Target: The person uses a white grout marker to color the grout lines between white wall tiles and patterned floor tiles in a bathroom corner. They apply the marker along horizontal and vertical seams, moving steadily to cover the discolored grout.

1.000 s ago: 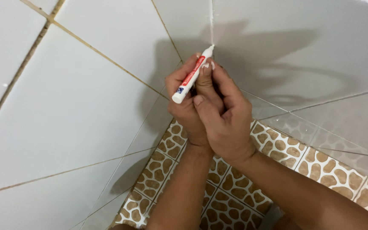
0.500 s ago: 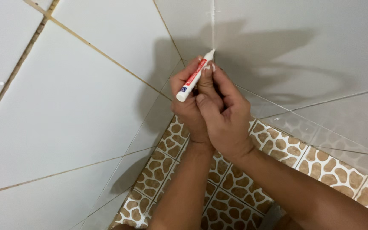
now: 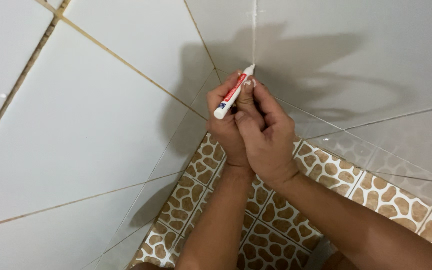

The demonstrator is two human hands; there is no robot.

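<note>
A white marker pen with a red label (image 3: 232,94) points up at the vertical grout line (image 3: 254,30) between two white wall tiles, its tip touching the line's lower end. My left hand (image 3: 224,131) grips the pen's barrel from the left. My right hand (image 3: 262,135) wraps over the left one, thumb and fingers pressed on the barrel near the tip. White paint covers the grout above the tip and marks my fingernails.
White wall tiles (image 3: 91,115) with brownish grout lines fill the left and top. A floor of brown-and-white pebble-pattern tiles (image 3: 326,175) runs under my forearms. My hands cast a shadow on the wall to the right of the pen.
Both hands and the pen have slid down along the vertical grout line and slightly right, leaving a longer white-painted stretch above the tip.
</note>
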